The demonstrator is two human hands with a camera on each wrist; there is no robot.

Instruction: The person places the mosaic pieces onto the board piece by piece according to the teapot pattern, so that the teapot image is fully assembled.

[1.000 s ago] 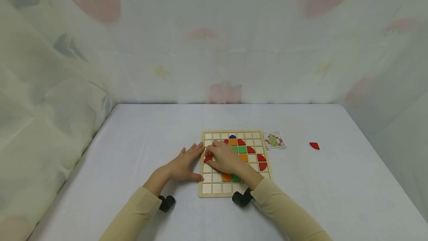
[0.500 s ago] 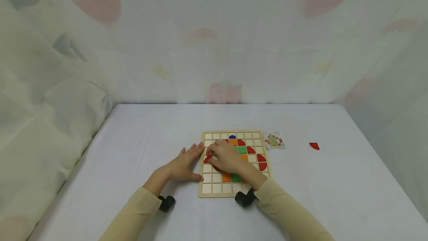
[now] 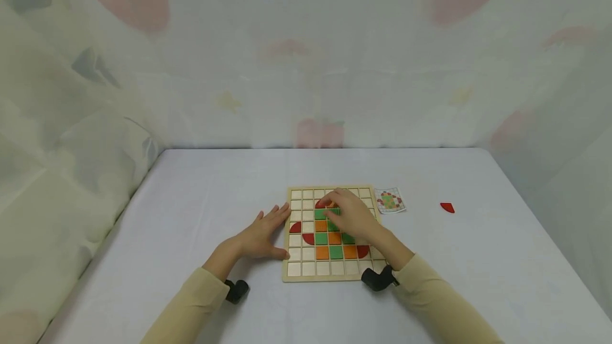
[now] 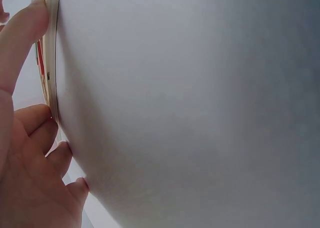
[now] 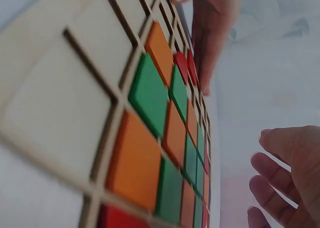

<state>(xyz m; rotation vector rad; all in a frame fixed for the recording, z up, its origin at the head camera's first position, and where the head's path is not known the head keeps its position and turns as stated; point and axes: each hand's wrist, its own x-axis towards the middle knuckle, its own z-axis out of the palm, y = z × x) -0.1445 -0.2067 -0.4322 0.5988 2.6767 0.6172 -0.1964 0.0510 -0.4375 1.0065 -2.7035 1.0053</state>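
Note:
A wooden grid board (image 3: 295, 269) lies on the table, with square and quarter-round pieces in its cells. My left hand (image 3: 262, 235) is spread beside it, thumb and fingertips touching its left edge; the left wrist view shows the thumb (image 4: 22, 38) on that edge. Above the board's upper middle hovers my right hand (image 3: 351, 217), its fingers loosely bent. In the right wrist view no piece shows between the right fingers (image 5: 272, 175), which are apart from the board. Red quarter-round pieces (image 3: 295, 227) sit at the left; green squares (image 3: 336, 252) and orange squares (image 3: 322, 252) fill the middle. The right hand covers some cells.
A small printed pattern card (image 3: 389, 200) lies by the board's upper right corner. Farther right on the white tabletop (image 3: 478, 269) is a loose red quarter-round piece (image 3: 447, 207). Patterned cloth (image 3: 229, 68) hangs behind and at the sides.
My right hand has lifted from the red pieces at the board's left and moved right, uncovering them and several middle squares. The left hand stays at the board's edge.

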